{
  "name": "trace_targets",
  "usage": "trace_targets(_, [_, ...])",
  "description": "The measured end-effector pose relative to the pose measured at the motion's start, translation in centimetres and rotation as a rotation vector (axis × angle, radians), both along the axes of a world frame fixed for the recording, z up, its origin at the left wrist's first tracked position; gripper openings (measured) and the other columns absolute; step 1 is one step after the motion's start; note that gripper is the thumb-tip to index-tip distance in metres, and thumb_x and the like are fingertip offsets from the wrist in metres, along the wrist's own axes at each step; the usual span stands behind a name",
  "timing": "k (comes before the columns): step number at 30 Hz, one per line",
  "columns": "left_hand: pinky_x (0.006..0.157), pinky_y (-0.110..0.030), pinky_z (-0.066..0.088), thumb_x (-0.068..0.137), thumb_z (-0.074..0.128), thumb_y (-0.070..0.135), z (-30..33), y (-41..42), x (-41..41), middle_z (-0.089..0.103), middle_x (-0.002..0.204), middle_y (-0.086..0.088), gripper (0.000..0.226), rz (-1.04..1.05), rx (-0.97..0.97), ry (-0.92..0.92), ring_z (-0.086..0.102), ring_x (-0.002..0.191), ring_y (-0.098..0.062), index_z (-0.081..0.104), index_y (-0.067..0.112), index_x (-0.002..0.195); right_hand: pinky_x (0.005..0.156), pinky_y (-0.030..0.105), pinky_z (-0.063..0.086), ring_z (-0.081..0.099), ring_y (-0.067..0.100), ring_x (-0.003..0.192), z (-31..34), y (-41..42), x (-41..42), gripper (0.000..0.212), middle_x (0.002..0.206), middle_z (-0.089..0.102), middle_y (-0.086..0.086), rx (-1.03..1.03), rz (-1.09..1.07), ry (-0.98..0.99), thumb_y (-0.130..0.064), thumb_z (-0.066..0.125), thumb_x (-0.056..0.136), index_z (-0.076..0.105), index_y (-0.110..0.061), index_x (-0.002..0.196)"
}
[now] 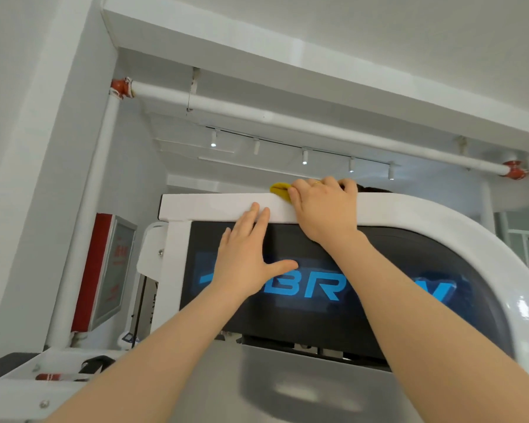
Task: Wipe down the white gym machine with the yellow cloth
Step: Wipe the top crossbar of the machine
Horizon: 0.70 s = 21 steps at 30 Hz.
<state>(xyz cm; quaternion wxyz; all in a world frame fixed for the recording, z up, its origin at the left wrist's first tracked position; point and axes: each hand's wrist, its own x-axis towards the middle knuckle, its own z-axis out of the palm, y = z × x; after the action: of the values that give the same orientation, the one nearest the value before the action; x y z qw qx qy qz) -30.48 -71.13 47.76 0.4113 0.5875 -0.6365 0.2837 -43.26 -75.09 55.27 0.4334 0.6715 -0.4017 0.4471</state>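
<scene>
Nearest you, at 6 o'clock, a grey padded surface (303,389) fills the bottom of the view, with a white frame part (16,401) bearing screws at 8 o'clock. Your two forearms rise from there. Your left hand (248,257) lies flat on the dark panel (364,300) with blue lettering, fingers straight and thumb spread wide, fingertips touching the lower edge of the white gym machine (214,207) at its top bar; it holds nothing. Just beside it, toward 1 o'clock, your right hand (321,209) curls over the top bar and presses the yellow cloth (280,190) against the bar's upper edge. Only a small fold of cloth shows past your fingers at 12 o'clock; the rest is hidden under the hand. The machine's white shell curves down toward 4 o'clock. At 9 o'clock a red-edged framed sign (113,270) hangs on the wall. Farther up, a white pipe (287,123) with red couplings crosses overhead, and beyond it a row of track lights (304,157).
</scene>
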Motion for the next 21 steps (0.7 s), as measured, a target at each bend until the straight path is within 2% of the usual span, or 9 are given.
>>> trace_targets(4, [0.115, -0.035, 0.003, 0.078, 0.058, 0.059, 0.0, 0.5, 0.1, -0.014, 0.156, 0.004, 0.102, 0.029, 0.011, -0.023, -0.006, 0.143, -0.014, -0.005, 0.02, 0.148, 0.081, 0.036, 0.028, 0.054, 0.026, 0.094, 1.2, 0.3, -0.8, 0.036, 0.097, 0.064, 0.002, 0.103, 0.113, 0.08, -0.038, 0.021, 0.102, 0.049, -0.018, 0.109])
trace_targets(7, [0.115, -0.033, 0.009, 0.079, 0.06, 0.055, 0.1, 1.2, -0.8, -0.011, 0.156, 0.003, 0.1, -0.023, 0.035, 0.032, -0.002, 0.144, -0.015, -0.003, 0.021, 0.149, 0.083, 0.035, 0.029, 0.054, 0.026, 0.093, 0.2, 0.2, -4.1, 0.036, 0.097, 0.063, 0.003, 0.027, 0.103, 0.029, -0.042, 0.026, 0.1, 0.048, -0.016, 0.111])
trace_targets(10, [0.114, -0.034, 0.014, 0.079, 0.059, 0.056, -0.2, 1.5, -1.6, -0.006, 0.157, 0.003, 0.1, -0.067, 0.025, 0.061, 0.003, 0.144, -0.017, -0.008, 0.026, 0.148, 0.086, 0.036, 0.029, 0.053, 0.027, 0.093, -1.3, -0.2, -8.8, 0.035, 0.096, 0.063, 0.005, -0.076, 0.032, -0.154, -0.04, 0.031, 0.099, 0.053, -0.015, 0.108])
trace_targets(12, [0.114, -0.034, 0.014, 0.081, 0.055, 0.057, -0.7, 1.3, -2.1, -0.008, 0.157, 0.003, 0.097, -0.059, 0.016, 0.018, 0.004, 0.144, -0.018, -0.01, 0.028, 0.147, 0.088, 0.037, 0.029, 0.053, 0.028, 0.091, -1.8, -0.1, -10.7, 0.033, 0.092, 0.063, 0.008, -0.077, 0.05, -0.302, -0.037, 0.032, 0.099, 0.054, -0.014, 0.106])
trace_targets(14, [0.115, -0.034, 0.011, 0.084, 0.05, 0.058, -1.0, 0.9, -2.5, -0.013, 0.156, 0.002, 0.092, -0.025, 0.008, -0.054, 0.001, 0.144, -0.018, -0.01, 0.028, 0.147, 0.09, 0.038, 0.027, 0.052, 0.028, 0.094, -2.0, -0.3, -10.8, 0.032, 0.096, 0.063, 0.008, -0.066, 0.038, -0.352, -0.033, 0.03, 0.1, 0.055, -0.014, 0.108])
trace_targets(17, [0.115, -0.034, 0.007, 0.084, 0.049, 0.058, -1.5, 0.4, -3.0, -0.02, 0.154, 0.0, 0.091, 0.024, 0.014, -0.07, -0.007, 0.144, -0.018, -0.009, 0.026, 0.147, 0.094, 0.038, 0.024, 0.05, 0.027, 0.108, -2.0, -0.3, -9.3, 0.034, 0.111, 0.063, 0.004, -0.072, 0.016, -0.238, -0.03, 0.028, 0.101, 0.054, -0.018, 0.118])
trace_targets(21, [0.115, -0.034, 0.007, 0.084, 0.053, 0.054, -1.4, 0.1, -3.5, -0.021, 0.154, 0.001, 0.093, 0.029, 0.031, -0.029, -0.009, 0.143, -0.018, -0.008, 0.025, 0.147, 0.098, 0.033, 0.021, 0.043, 0.024, 0.123, -0.9, 0.0, -9.7, 0.034, 0.128, 0.057, 0.002, -0.002, 0.139, 0.039, -0.027, 0.029, 0.102, 0.048, -0.023, 0.131])
